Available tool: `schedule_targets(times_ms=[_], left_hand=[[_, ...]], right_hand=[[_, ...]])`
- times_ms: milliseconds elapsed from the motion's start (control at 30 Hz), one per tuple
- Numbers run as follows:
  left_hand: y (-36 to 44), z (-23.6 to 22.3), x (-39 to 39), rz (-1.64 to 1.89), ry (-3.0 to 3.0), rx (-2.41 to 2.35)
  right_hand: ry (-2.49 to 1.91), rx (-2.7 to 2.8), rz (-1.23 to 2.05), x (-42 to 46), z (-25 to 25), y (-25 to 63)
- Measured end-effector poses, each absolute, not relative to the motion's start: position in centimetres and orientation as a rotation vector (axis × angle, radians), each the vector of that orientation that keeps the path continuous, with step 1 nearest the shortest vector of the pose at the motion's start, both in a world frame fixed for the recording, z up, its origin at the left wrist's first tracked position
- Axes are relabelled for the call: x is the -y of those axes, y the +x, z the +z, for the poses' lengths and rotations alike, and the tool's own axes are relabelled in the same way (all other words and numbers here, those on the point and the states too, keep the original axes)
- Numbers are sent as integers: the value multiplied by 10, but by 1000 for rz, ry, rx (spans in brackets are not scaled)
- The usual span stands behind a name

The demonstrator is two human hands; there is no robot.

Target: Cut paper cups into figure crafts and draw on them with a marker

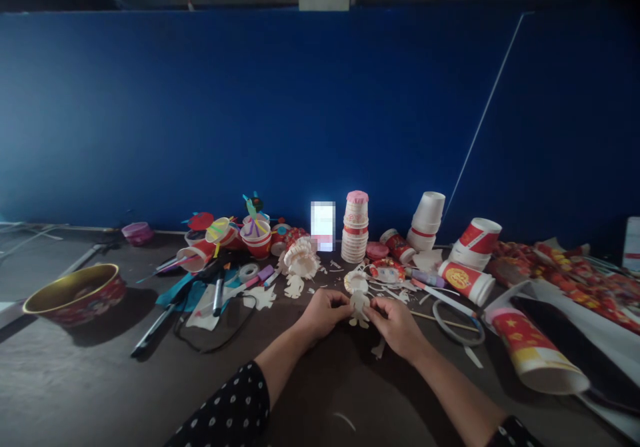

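Between my two hands is a small white paper cutout figure (359, 308) with a rounded body and little feet. My left hand (327, 312) pinches its left edge, and my right hand (395, 323) grips its right edge. Just behind it, a white frilled paper piece (356, 280) lies on the table, partly covered by the figure. A similar cutout figure (294, 285) rests to the left, below a ruffled white paper cup piece (301, 257). A thin paper scrap (379, 348) shows under my right hand.
Stacked paper cups (355, 240) and a bright phone screen (323, 227) stand at the back. Left are a red-and-gold bowl (95, 300), a tape roll (249, 273) and markers (219, 295). Rightward, a red cup (530, 350) lies on its side near a grey ring (457, 330).
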State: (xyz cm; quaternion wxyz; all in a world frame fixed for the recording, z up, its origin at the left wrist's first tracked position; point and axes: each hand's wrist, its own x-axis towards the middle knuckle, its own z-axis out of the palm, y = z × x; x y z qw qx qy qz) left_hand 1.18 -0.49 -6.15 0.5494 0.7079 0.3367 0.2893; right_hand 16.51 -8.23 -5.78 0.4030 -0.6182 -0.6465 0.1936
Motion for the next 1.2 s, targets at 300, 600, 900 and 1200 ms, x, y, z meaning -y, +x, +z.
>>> schedule_targets(times_ms=[300,600,900,1200], left_hand=[[14,-64,3,744,1581,-806],[12,-59,7,752,1472,-678],[13,-65,2,697,1619,-818],[15,-73,-2,748,1595,-825]], right_hand=[[-1530,1586,588,83,-57,163],[-1573,1515,573,82,-56,165],[-1592,1503,531,82,-57,165],[-1552,1451,567,82,-58,166]])
